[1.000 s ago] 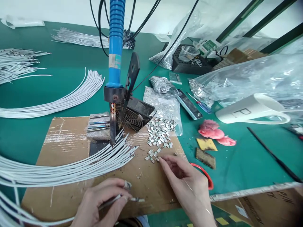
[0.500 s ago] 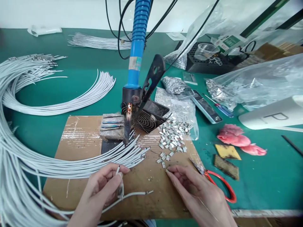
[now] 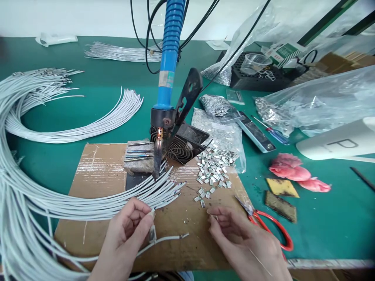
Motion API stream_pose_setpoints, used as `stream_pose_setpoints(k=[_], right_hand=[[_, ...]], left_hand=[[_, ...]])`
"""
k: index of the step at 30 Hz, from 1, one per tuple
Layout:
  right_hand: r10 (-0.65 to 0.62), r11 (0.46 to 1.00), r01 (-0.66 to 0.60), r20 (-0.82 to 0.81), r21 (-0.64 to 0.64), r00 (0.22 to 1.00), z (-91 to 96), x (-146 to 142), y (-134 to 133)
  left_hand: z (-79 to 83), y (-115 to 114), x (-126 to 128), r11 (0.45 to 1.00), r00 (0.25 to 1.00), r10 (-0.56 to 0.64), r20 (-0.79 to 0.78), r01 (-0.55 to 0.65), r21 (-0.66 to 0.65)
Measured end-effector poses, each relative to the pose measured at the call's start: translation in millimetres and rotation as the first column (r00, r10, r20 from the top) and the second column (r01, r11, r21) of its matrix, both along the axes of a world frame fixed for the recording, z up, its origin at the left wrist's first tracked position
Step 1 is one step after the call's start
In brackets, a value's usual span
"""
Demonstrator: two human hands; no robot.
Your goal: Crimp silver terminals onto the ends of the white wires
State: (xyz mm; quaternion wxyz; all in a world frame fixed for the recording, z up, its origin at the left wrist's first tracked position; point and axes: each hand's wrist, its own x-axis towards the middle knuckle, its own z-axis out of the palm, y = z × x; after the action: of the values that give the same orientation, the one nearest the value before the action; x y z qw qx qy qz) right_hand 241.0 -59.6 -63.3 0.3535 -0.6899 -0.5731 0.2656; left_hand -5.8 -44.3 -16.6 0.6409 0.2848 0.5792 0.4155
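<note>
My left hand [image 3: 129, 234] is closed in a pinch above the front of the cardboard, gripping a white cable whose tip is mostly hidden by the fingers. Below the fingertips a small shiny piece [image 3: 152, 234] shows, and another white cable [image 3: 166, 239] with a bared end runs out to the right. My right hand [image 3: 243, 238] pinches thumb and forefinger together; a tiny pale bit shows there, too small to name. Just beyond it lies a scatter of small silver-and-white pieces [image 3: 213, 168]. Left of these, a bundle of white cables [image 3: 117, 207] rests with dark tips under a soldering iron [image 3: 159, 152].
Red-handled scissors [image 3: 272, 228] lie right beside my right hand. A holder with a coil [image 3: 180, 148] and a block with metal rods [image 3: 139, 156] stand behind. Sponges [image 3: 283, 187], a pink cloth [image 3: 293, 169], a screwdriver [image 3: 275, 134] and plastic bags [image 3: 328, 97] are at right.
My left fingers have rolled forward, so the cable tip that stuck up above the thumb is covered. My right fingertips have shifted slightly away from the small pieces.
</note>
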Motion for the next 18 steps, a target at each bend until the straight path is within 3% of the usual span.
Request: stream_pose_setpoints(k=[5, 9, 14, 18], right_hand=[[-0.134, 0.990, 0.114, -0.287, -0.084, 0.949, 19.7, -42, 3], [-0.039, 0.997, -0.002, -0.527, -0.076, 0.849, 37.9, -73, 10], [0.070, 0.985, -0.151, -0.621, -0.079, 0.780, 52.7, -86, 16], [0.068, 0.970, -0.212, -0.692, -0.124, 0.718, 56.5, -89, 17]], left_hand=[[0.9, -5, 5, 0.994, 0.982, -0.034, -0.187, 0.054, 0.100], [6.3, -7, 5, 0.991, 0.956, -0.064, -0.287, 0.095, 0.093], [8.9, -7, -2, 0.984, 0.952, -0.139, -0.273, 0.163, 0.069], [6.8, -7, -6, 0.964, 0.938, -0.220, -0.269, 0.252, 0.090]])
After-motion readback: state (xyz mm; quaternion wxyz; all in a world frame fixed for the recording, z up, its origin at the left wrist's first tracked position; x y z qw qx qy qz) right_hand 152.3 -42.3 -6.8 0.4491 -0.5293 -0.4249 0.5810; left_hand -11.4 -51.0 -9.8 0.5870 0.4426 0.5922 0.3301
